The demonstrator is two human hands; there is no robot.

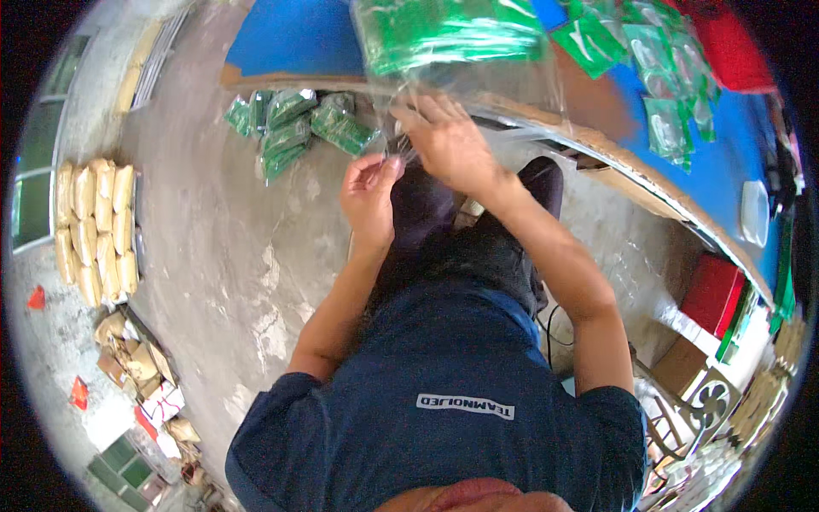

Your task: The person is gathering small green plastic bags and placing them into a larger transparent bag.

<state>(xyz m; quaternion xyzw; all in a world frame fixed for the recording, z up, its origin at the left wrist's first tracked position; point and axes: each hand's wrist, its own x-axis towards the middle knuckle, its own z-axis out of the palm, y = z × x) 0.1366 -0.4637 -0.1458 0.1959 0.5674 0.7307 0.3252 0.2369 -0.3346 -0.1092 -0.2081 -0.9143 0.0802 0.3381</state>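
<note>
A large clear plastic bag (546, 90) full of green packets (461, 38) lies at the table's near edge, its loose end hanging toward me. Thumb and fingertips of my left hand (368, 200) are pinched together on the gathered clear film just below the edge. My right hand (452, 145) is over the same film, palm down, with its fingers smeared by motion. Whether those fingers grip the film I cannot tell.
The blue-topped table (299, 38) curves across the front, with loose green-and-clear packets (661, 85) at right. Bundled green packs (290, 128) lie below its edge. Tan sacks (98, 226) are stacked at far left. A red box (715, 290) and a fan (710, 401) stand at right.
</note>
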